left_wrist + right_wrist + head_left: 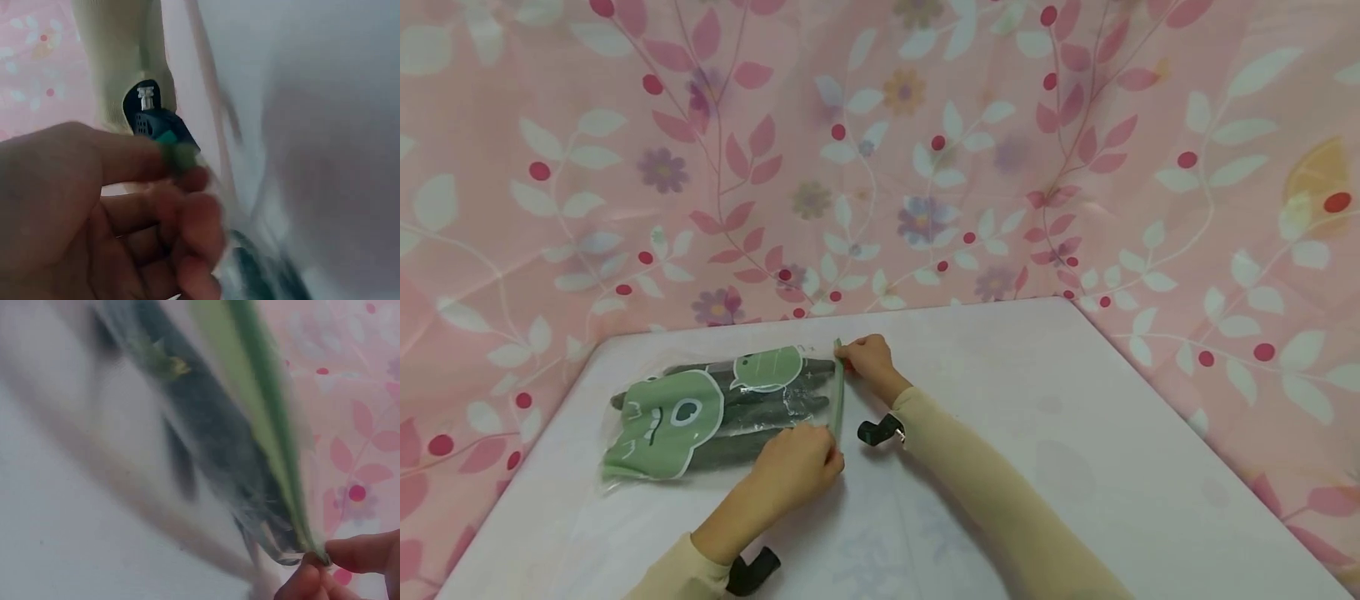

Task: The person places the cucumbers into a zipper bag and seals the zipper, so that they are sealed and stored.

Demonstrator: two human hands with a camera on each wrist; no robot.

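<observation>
A clear plastic zip bag (673, 425) with a green cartoon animal print lies on the left part of the table, and long dark grey-green things (748, 446) show through it. A green closure strip (837, 396) runs along the bag's right edge. At the strip's near end my left hand (797, 465) pinches it; in the left wrist view a green tip (182, 157) sticks out between thumb and forefinger. My right hand (874, 365) pinches the far end, and the right wrist view shows thumb and fingertips on the corner of the strip (275, 437).
The white-covered table (1037, 433) extends to the right of the bag. Pink floral cloth (880, 167) hangs behind the table and along its sides. Black wrist devices (880, 430) sit under both forearms.
</observation>
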